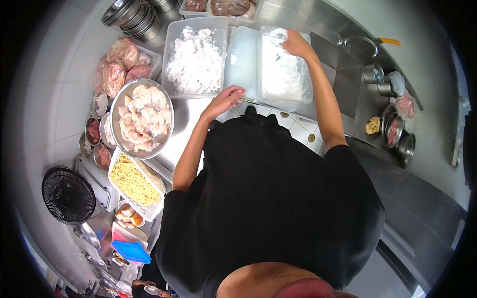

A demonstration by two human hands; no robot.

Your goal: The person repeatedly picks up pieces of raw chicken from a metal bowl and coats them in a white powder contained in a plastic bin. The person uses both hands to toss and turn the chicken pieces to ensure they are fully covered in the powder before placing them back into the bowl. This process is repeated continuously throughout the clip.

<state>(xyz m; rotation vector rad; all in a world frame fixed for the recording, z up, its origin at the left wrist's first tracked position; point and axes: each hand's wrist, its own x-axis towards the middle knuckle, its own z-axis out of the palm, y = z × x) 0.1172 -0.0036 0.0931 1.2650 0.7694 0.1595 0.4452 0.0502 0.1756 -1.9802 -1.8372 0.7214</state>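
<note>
My right hand point(297, 44) reaches into the upper end of a clear plastic tub of white powder point(281, 82); its fingertips are powdery and partly hidden, so its grip cannot be made out. My left hand point(227, 100), fingers loosely curled and apart, hovers at the near edge of a pale cutting board point(240, 61) with nothing in it. Left of the board, a second plastic tub point(168, 37) holds white-coated pieces point(195, 61). A large steel bowl point(114, 138) of raw, pale meat pieces point(143, 115) stands farther left.
Bagged raw meat point(121, 67), small steel bowls point(93, 130) and a basket of noodles point(136, 180) line the left side. Stacked steel bowls point(136, 18) stand at the upper left. To the right are a sink point(344, 89), a faucet point(357, 41) and more bowls point(393, 128). A person's hands show at the bottom left.
</note>
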